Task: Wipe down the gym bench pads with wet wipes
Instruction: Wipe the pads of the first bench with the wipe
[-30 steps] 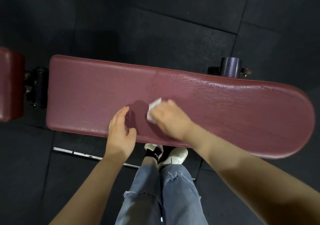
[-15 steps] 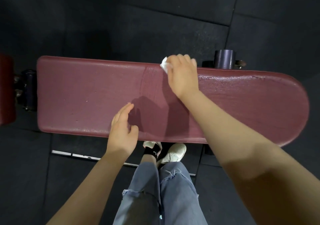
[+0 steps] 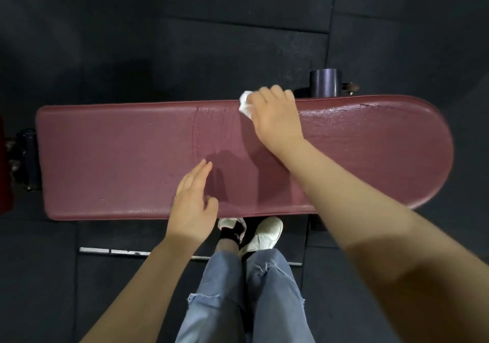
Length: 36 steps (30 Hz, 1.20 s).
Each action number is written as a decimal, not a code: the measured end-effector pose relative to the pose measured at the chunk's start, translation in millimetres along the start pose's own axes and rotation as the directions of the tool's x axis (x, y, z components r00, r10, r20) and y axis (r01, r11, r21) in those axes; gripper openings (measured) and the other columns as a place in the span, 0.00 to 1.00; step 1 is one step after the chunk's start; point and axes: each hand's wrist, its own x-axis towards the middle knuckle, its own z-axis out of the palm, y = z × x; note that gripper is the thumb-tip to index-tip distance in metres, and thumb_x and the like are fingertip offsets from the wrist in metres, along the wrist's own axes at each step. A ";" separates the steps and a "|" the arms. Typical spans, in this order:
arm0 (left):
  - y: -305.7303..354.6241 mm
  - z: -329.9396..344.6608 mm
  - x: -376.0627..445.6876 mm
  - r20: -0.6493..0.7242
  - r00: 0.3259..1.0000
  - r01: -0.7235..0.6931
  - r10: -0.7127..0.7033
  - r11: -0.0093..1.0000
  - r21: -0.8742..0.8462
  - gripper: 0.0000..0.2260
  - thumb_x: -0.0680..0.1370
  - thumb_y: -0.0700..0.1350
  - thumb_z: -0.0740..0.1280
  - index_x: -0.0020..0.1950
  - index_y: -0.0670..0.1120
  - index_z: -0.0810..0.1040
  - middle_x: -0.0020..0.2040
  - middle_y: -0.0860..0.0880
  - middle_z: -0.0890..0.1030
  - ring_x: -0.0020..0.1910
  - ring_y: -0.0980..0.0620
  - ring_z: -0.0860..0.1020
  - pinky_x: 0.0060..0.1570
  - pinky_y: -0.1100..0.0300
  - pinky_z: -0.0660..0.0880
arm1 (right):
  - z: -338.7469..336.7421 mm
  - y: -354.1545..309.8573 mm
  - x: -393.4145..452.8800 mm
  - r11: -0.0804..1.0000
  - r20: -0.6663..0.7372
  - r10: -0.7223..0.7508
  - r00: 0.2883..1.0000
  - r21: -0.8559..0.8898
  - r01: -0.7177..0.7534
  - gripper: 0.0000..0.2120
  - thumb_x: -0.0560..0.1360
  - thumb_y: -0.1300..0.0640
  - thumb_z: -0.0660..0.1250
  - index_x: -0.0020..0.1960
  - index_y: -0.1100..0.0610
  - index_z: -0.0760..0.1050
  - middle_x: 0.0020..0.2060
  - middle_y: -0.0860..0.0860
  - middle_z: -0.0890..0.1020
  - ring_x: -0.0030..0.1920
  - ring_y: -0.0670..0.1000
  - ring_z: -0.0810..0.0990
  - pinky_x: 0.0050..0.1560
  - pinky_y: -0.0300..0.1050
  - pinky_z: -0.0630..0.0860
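A long maroon bench pad (image 3: 119, 157) lies across the view, its right end rounded and shiny with wet streaks. My right hand (image 3: 277, 117) presses a crumpled white wet wipe (image 3: 245, 103) onto the pad's far edge, a little right of the middle. Only a corner of the wipe shows past my fingers. My left hand (image 3: 193, 205) rests flat at the pad's near edge, fingers together and pointing away, with nothing in it.
A second dark red pad (image 3: 4, 184) shows at the far left edge, past a black hinge (image 3: 26, 157). A dark cylindrical post (image 3: 324, 82) stands behind the bench. Black rubber floor tiles surround it. My legs and shoes (image 3: 264, 233) stand at the near side.
My right hand swept the wipe from the pad's near middle up to its far edge and holds there now. My left hand stayed at the near edge.
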 end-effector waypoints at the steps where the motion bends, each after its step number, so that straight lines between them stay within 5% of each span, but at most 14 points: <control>1: 3.1 1.8 0.2 0.006 1.000 -0.008 0.008 1.000 0.009 0.32 0.77 0.33 0.59 0.79 0.52 0.60 0.78 0.59 0.59 0.77 0.58 0.55 0.76 0.59 0.53 | -0.1 -3.1 -0.8 0.993 0.018 0.108 0.994 0.050 -0.109 0.06 0.76 0.59 0.65 0.53 0.56 0.78 0.44 0.53 0.79 0.45 0.57 0.74 0.45 0.49 0.60; 10: 21.1 14.3 6.2 0.052 0.998 -0.043 0.041 0.998 0.044 0.31 0.79 0.34 0.60 0.80 0.52 0.59 0.80 0.57 0.55 0.79 0.58 0.51 0.73 0.64 0.51 | 9.8 -31.6 -205.2 0.970 0.196 0.114 0.974 0.191 -0.152 0.14 0.65 0.63 0.76 0.48 0.54 0.78 0.39 0.48 0.78 0.37 0.54 0.74 0.41 0.47 0.60; 14: 26.3 23.8 8.3 0.043 0.998 -0.041 0.039 0.997 0.061 0.31 0.79 0.35 0.60 0.80 0.52 0.59 0.81 0.57 0.54 0.79 0.57 0.49 0.74 0.62 0.49 | 17.5 -16.3 -118.9 0.972 0.052 0.195 0.979 0.122 -0.200 0.08 0.70 0.61 0.72 0.48 0.54 0.78 0.42 0.50 0.81 0.41 0.56 0.76 0.44 0.49 0.64; 19: 29.4 26.8 9.4 0.071 0.997 -0.039 0.033 0.996 0.085 0.31 0.79 0.35 0.60 0.80 0.54 0.58 0.80 0.60 0.53 0.79 0.60 0.48 0.64 0.77 0.45 | 9.8 16.5 -5.7 0.934 -0.056 0.357 0.932 0.050 -0.355 0.10 0.75 0.60 0.64 0.56 0.54 0.75 0.48 0.50 0.80 0.49 0.54 0.76 0.50 0.49 0.68; 23: 38.8 23.7 9.3 0.075 0.997 -0.027 0.020 0.995 0.092 0.30 0.79 0.36 0.60 0.80 0.54 0.58 0.80 0.59 0.54 0.78 0.60 0.49 0.71 0.65 0.47 | 1.8 9.3 -81.7 0.875 -0.027 0.469 0.883 0.154 -0.459 0.04 0.76 0.60 0.65 0.51 0.55 0.75 0.45 0.52 0.79 0.46 0.56 0.76 0.48 0.51 0.69; 28: 45.9 27.6 10.8 0.072 0.996 -0.064 0.058 0.995 0.079 0.30 0.79 0.36 0.60 0.79 0.54 0.60 0.80 0.60 0.55 0.77 0.62 0.50 0.70 0.68 0.48 | -2.1 -14.1 -218.1 0.792 0.042 0.580 0.813 0.205 -0.575 0.09 0.77 0.55 0.59 0.49 0.55 0.78 0.42 0.50 0.80 0.40 0.56 0.76 0.44 0.50 0.63; 32: 49.8 36.0 12.8 0.060 0.997 -0.048 0.045 0.998 0.047 0.31 0.78 0.34 0.61 0.78 0.55 0.61 0.78 0.62 0.57 0.67 0.79 0.51 0.53 0.88 0.49 | 5.5 8.6 -145.4 0.835 -0.059 0.542 0.839 0.148 -0.529 0.04 0.75 0.57 0.66 0.47 0.57 0.78 0.40 0.53 0.80 0.41 0.58 0.76 0.44 0.51 0.63; 36: 55.5 41.5 15.4 0.085 0.993 -0.091 0.084 0.992 0.087 0.30 0.79 0.36 0.61 0.79 0.56 0.61 0.78 0.62 0.57 0.75 0.66 0.53 0.64 0.79 0.48 | 3.0 46.4 -36.8 0.876 -0.133 0.483 0.866 0.074 -0.477 0.07 0.74 0.58 0.68 0.52 0.55 0.77 0.45 0.52 0.80 0.46 0.56 0.76 0.46 0.49 0.65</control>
